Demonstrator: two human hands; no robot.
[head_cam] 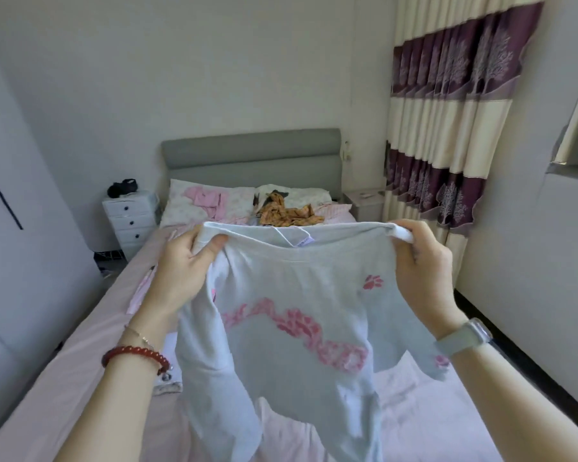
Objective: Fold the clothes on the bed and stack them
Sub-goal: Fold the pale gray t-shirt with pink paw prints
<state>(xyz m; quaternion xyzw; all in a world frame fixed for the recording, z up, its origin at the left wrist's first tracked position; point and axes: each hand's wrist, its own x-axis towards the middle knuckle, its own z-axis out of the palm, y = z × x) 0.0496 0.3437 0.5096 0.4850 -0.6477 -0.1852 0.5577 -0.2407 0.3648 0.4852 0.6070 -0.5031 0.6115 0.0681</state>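
A: How are the hands set?

B: Both are raised in front of the person, over the near half of the bed (64, 371). The left hand (181, 271) has its thumb pressed over the cloth, fingers curled behind, pinching one shoulder of the grey top (294, 328). The right hand (421, 271) bunches the other shoulder in curled fingers, knuckles turned toward the far wall.

A: And the top itself?

B: It hangs between the two grips, its neckline stretched level from hand to hand, the body and sleeves drooping toward the pink sheet. Pink lettering runs across the front, with a paw print near the right shoulder.

A: Anything on the wrists?

B: A red bead bracelet (136, 356) on the left, a pale-strapped watch (461, 338) on the right.

A: Other clothes?

B: Far off by the pillows, a pink garment (209, 200) lies on the left and an orange patterned garment (289, 213) just right of it, both loose. A striped pink piece (141, 291) lies on the sheet behind the left forearm.
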